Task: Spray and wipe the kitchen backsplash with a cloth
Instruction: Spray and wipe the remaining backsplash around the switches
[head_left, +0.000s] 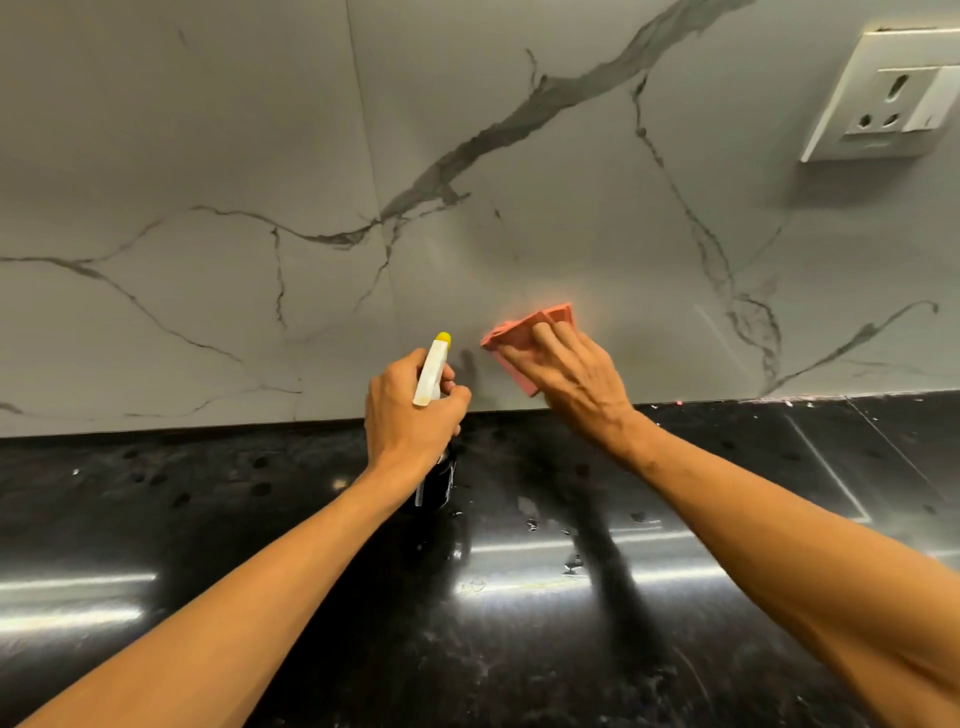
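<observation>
Head view, left to right: the left hand (410, 410) grips one spray bottle (432, 379), fingers curled round its neck, nozzle aimed at the marble backsplash (234, 156) just above the black counter (208, 519). Beside it, the right hand (576, 374) presses one pink cloth (519, 338) flat to the wall with fingers spread. Wiping looks to be the step in hand; next probably calls for a sweep toward the one socket (883, 93), kept dry.
</observation>
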